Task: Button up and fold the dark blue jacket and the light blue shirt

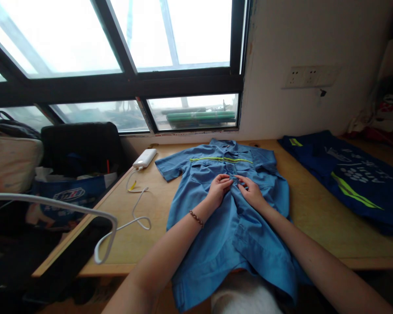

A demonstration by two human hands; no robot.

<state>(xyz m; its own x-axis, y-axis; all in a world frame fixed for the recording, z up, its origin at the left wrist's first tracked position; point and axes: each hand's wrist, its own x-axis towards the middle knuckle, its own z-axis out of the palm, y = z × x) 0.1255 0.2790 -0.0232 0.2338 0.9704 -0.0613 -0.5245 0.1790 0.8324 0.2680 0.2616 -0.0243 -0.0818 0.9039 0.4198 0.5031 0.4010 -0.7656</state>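
A blue short-sleeved work shirt with a yellow reflective stripe across the chest lies front up, collar towards the window and hem hanging over the table's near edge. My left hand pinches its front opening just below the chest pockets. Right beside it, my right hand grips the other front edge with the fingertips. Both hands nearly meet at the placket; any button between them is too small to make out. Below the hands the two front panels part. A beaded bracelet circles my left wrist.
On the wooden table, a white power bank with a looping white cable lies at the left. A folded dark blue garment lies at the right. A black chair and bags stand left of the table; a window is behind.
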